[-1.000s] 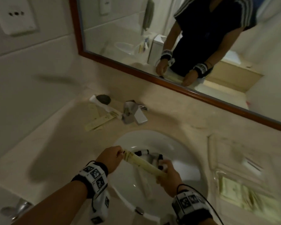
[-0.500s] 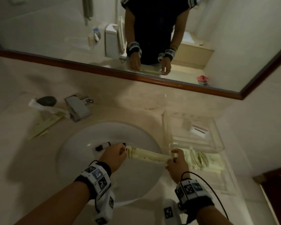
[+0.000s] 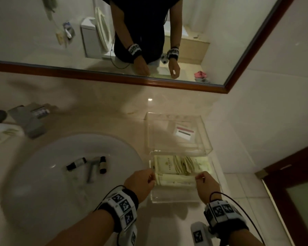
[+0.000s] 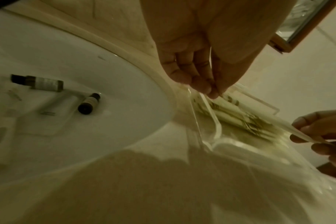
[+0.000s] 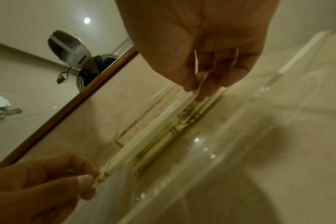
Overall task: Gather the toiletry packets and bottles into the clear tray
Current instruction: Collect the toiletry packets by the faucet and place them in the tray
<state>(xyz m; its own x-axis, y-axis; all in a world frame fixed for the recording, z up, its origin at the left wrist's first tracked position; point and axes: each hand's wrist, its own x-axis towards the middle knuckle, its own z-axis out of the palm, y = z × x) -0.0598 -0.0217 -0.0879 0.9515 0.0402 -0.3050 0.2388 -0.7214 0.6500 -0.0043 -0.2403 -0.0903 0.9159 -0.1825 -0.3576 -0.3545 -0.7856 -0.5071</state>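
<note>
I am pinching the long packet (image 3: 175, 180) by its ends, left hand (image 3: 140, 182) and right hand (image 3: 207, 183), over the clear tray (image 3: 176, 198). I should be lowering it level beside the packets lying there, releasing both ends together.

2 bottles (image 3: 76, 163) lie in the sink (image 3: 43, 174), left of the packet-filled tray (image 3: 176, 198).

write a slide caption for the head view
Both hands, left hand and right hand, lower a packet into the clear tray.
</note>
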